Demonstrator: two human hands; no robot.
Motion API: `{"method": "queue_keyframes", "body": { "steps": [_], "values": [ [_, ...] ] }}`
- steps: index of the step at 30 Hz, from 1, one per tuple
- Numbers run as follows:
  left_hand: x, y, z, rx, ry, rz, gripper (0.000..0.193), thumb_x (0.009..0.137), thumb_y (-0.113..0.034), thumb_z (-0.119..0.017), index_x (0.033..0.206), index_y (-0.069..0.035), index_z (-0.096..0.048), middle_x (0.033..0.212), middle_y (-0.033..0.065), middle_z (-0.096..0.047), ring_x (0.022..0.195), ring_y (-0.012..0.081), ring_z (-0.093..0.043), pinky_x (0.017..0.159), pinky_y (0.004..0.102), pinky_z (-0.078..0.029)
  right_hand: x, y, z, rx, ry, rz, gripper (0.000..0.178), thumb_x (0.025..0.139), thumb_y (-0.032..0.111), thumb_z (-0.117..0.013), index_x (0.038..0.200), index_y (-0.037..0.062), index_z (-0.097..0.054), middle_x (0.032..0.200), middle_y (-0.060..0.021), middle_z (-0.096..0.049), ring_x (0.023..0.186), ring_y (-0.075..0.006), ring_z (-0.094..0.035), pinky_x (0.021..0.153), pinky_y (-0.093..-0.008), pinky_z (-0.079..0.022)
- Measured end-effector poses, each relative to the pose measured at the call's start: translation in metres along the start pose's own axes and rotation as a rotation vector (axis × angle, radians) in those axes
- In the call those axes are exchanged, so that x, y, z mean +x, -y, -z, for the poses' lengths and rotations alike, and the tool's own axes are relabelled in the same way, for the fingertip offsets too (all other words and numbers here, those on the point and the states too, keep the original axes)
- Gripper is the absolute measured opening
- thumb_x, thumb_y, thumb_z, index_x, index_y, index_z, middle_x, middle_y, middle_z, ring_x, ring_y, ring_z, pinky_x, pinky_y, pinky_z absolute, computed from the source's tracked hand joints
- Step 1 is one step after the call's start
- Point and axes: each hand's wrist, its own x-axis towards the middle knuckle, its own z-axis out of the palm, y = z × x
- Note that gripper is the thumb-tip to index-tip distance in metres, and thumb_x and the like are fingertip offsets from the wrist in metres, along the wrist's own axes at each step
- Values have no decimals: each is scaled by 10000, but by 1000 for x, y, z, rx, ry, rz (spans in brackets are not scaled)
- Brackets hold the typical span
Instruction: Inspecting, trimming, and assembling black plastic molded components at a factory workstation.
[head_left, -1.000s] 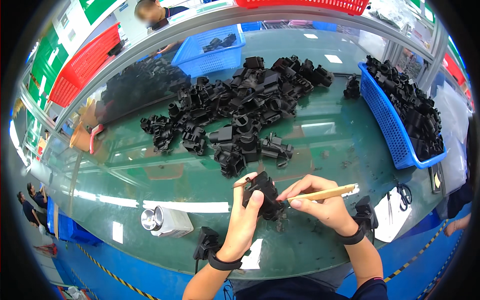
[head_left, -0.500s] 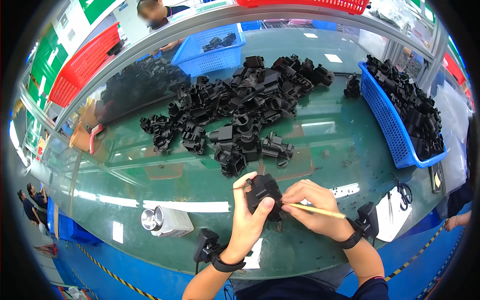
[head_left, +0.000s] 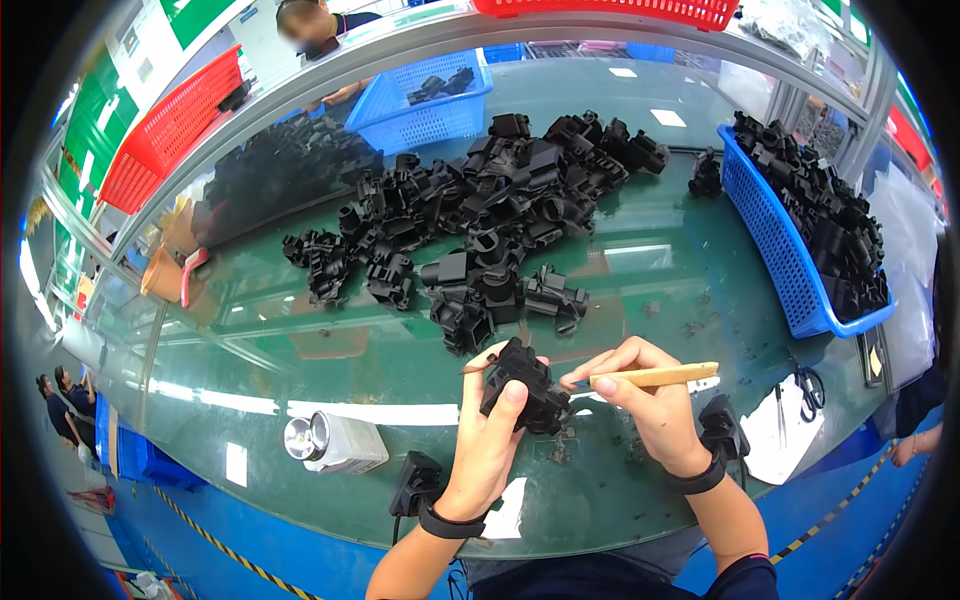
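Observation:
My left hand (head_left: 484, 438) is closed around a black molded plastic part (head_left: 530, 388), thumb lying across its near side. The part is held above the green tabletop and has a blocky, many-sided shape. To its right, my right hand (head_left: 655, 412) pinches a slim tool with a light wooden handle (head_left: 668, 375). The handle points right, and the tool's thin tip is toward the part, a short gap away; its exact shape is too small to tell. Beyond both hands lies a large heap of similar black plastic parts (head_left: 490, 190).
A blue basket (head_left: 770, 240) full of black parts stands at the right, another blue basket (head_left: 420, 120) at the back. Scissors (head_left: 811, 392) lie on white paper (head_left: 782, 440). A white canister (head_left: 345, 443) rests at left. Small dark scraps dot the green table (head_left: 240, 350).
The black part has turned in my left hand, showing a different side. My right hand has drawn away to the right with the tool, whose handle now lies nearly level.

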Motion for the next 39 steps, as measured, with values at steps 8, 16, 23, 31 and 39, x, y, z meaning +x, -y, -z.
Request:
{"method": "queue_keyframes", "body": {
  "steps": [8,16,23,31,39],
  "values": [
    [2,3,3,184,-5,-115,647,812,-339,-654,1300,-100,-303,1193,137,-481,1025,195,-526,836,317,-471,0,4,-2,-28,131,-21,108,824,77,-625,865,-4,-566,916,-131,-655,867,-140,-610,763,-255,-475],
    [2,-2,0,312,41,-262,668,751,-77,-701,1287,-93,-302,1099,85,-464,975,152,-503,839,280,-447,-2,9,0,-297,157,32,55,803,30,-617,827,-9,-586,873,-106,-658,783,-118,-610,689,-253,-477],
    [4,4,-2,377,65,-353,685,734,-56,-712,1283,-85,-302,1083,80,-462,990,153,-497,858,285,-445,4,2,1,-854,203,590,179,677,-45,-668,814,-7,-559,822,-113,-614,802,-305,-591,737,-348,-485],
    [6,4,8,-45,-14,62,472,915,-370,-480,1238,-35,-401,1178,160,-518,1000,209,-551,798,336,-494,3,3,3,-129,30,179,48,797,1,-615,816,-15,-575,868,-127,-646,830,-160,-618,733,-288,-485],
    [7,5,10,-171,-65,145,530,915,-484,-410,1176,-27,-471,1058,94,-567,922,198,-559,814,347,-474,1,17,13,-204,473,-1,68,776,34,-637,778,-12,-587,834,-116,-662,799,-172,-638,710,-280,-495]
  ]
}}
